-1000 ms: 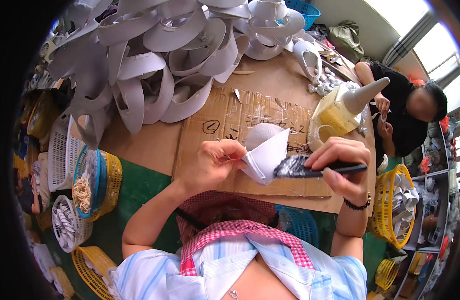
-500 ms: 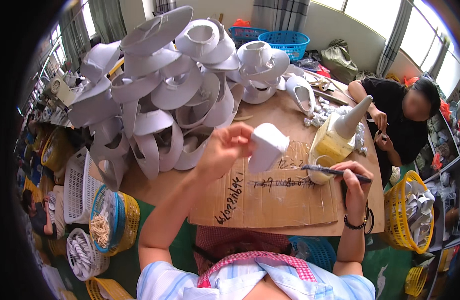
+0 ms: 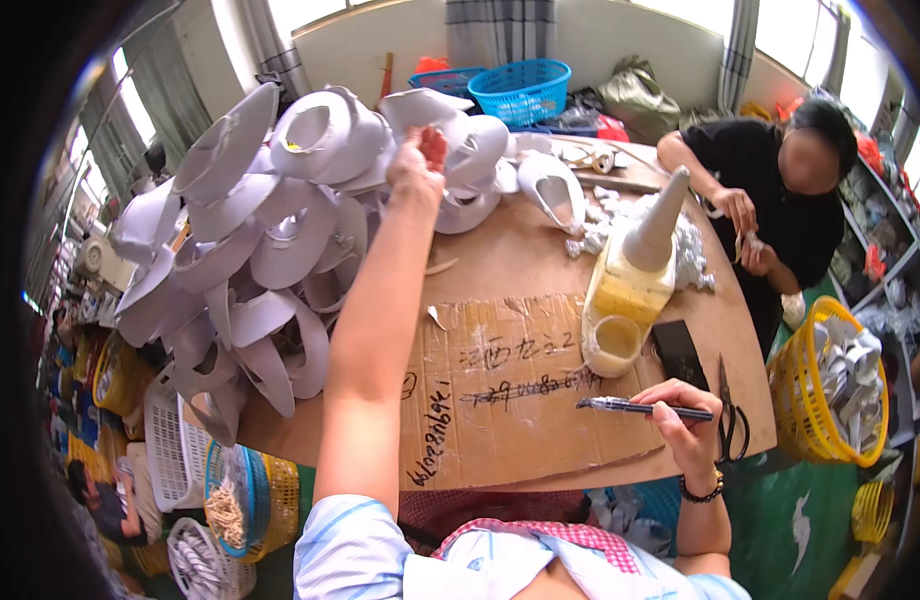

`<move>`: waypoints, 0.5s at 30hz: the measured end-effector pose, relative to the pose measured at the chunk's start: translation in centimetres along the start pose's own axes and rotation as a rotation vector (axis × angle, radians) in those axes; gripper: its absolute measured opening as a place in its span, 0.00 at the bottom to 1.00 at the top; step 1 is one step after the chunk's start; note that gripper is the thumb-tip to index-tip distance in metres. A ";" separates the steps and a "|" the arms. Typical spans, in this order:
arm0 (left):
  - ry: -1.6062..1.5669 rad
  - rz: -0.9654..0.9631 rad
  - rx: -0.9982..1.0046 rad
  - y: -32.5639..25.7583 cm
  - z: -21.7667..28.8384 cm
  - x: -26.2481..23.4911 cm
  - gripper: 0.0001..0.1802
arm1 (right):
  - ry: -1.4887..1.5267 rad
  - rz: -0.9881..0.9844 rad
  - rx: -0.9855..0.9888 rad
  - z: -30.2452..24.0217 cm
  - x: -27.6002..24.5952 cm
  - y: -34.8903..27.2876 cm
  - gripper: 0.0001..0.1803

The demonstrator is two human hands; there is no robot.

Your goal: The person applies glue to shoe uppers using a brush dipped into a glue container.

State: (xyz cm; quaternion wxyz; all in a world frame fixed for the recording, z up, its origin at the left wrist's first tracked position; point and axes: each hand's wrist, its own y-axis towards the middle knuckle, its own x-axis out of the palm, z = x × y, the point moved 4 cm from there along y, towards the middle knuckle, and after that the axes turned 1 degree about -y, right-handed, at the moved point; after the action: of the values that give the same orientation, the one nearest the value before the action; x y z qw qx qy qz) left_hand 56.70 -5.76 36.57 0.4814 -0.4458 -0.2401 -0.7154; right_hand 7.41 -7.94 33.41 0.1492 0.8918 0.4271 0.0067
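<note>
My left hand (image 3: 420,165) reaches far out to the pile of pale, curved, visor-like pieces (image 3: 290,230). Its fingers are extended and nothing shows in them, beside a pale visor-like piece (image 3: 425,104) on top. In my right hand (image 3: 688,425) is a thin black-handled brush (image 3: 640,406), its bristles pointing left above the cardboard sheet (image 3: 520,440). Just beyond the brush stands a translucent container of yellowish liquid (image 3: 623,290), with a grey cone (image 3: 660,225) on it and a round opening (image 3: 615,345) at its near end.
Scissors (image 3: 732,425) and a black flat object (image 3: 680,352) lie right of the container. Another person (image 3: 780,190) handles something small across the table. A yellow basket (image 3: 830,385) of pale pieces stands at the right; blue baskets (image 3: 520,92) are at the back.
My left hand has gone from above the cardboard to the far pile, and the white piece it held has left it. The brush has dropped slightly lower. The view has shifted.
</note>
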 end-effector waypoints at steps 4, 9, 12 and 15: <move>0.171 0.145 0.015 -3.7 -0.6 0.3 0.12 | -0.015 0.008 -0.006 1.0 -1.0 0.4 0.08; 1.367 -0.623 0.061 -10.6 -11.0 -0.2 0.16 | 0.038 0.001 -0.017 1.7 -0.4 0.9 0.08; 1.674 -0.847 0.674 -8.3 -19.0 -2.9 0.34 | 0.053 -0.057 -0.061 0.5 1.2 1.0 0.08; 1.769 -0.769 0.349 -7.3 -22.0 -2.9 0.31 | -0.026 -0.037 -0.049 0.3 0.9 0.0 0.09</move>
State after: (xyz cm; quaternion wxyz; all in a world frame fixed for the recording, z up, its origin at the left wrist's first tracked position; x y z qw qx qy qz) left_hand 41.57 -18.34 23.96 0.2808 0.4375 -0.0237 -0.8539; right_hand 8.03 -7.28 33.00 0.1764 0.8798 0.4413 0.0029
